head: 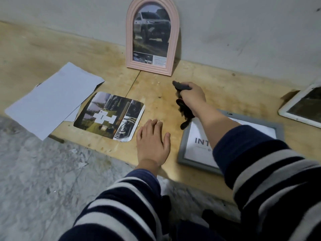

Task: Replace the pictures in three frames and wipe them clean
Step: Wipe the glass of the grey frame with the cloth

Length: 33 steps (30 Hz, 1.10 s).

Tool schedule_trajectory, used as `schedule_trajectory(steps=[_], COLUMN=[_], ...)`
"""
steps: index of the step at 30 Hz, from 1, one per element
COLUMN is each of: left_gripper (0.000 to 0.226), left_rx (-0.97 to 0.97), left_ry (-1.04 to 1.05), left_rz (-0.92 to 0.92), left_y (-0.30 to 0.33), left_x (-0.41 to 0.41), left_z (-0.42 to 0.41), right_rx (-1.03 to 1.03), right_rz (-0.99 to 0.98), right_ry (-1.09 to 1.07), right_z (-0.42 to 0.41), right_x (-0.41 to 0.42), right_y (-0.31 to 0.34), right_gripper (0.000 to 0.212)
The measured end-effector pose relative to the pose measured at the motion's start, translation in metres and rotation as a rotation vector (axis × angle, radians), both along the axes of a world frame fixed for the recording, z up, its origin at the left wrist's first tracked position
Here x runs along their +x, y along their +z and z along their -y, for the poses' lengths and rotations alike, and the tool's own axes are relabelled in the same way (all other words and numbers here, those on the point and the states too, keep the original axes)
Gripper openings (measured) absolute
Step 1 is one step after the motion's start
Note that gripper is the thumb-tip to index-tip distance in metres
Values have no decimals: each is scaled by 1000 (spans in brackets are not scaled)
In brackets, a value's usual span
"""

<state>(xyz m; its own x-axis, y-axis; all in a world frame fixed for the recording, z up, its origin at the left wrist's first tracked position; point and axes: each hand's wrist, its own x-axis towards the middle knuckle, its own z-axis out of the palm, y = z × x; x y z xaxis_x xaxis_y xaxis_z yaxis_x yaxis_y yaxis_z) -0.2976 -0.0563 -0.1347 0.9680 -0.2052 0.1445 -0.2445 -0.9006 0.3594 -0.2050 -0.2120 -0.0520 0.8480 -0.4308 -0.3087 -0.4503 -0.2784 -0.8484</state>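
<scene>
Fig.: R hand [192,96] grips a dark cloth [184,108]; L hand [152,141] lies flat, fingers straight, on the board. We judge the dangling cloth could topple the pink arched frame [152,37], w/ truck pic, leaning on the wall. Grey frame [231,141] lies flat beneath R arm.

A flat wooden board [225,87] lies under the grip — gray wall [69,14] behind it, speckled stone floor [43,171] nearer.
</scene>
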Motion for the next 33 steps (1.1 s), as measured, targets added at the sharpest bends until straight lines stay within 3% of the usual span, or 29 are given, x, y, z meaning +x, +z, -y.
schedule_trajectory(steps=[2,5,8,9,12,14,17,26,33], left_gripper=[49,60,81,90,111,115,114,113,117], left_rx=[-32,-67,-23,13,178,255,282,283,242], left_ry=[-47,-166,-309,-347,-380,-358,-340,-329,-309], left_rz=[18,82,20,-18,-117,-129,-136,-141,-115], left_y=[4,10,12,11,8,5,4,4,2], left_x=[-3,-16,-34,-40,-51,-51,-46,-50,-53], left_z=[-1,-2,4,8,17,18,19,21,22], right_rx=[7,1,-63,-120,-417,-662,-789,-880,-769], right_rz=[16,-1,-56,-66,-89,-141,-184,-233,-247], right_ry=[-5,-18,-49,-41,74,189,287,539,677], right_z=[17,43,58,59,53,42,29,25,20], right_x=[-15,-38,-53,-55,-59,-66,-75,-125,-164], right_y=[8,15,15,13,1,-10,-25,-23,-16], right_gripper=[12,14,11,12,43,47,44,41,46])
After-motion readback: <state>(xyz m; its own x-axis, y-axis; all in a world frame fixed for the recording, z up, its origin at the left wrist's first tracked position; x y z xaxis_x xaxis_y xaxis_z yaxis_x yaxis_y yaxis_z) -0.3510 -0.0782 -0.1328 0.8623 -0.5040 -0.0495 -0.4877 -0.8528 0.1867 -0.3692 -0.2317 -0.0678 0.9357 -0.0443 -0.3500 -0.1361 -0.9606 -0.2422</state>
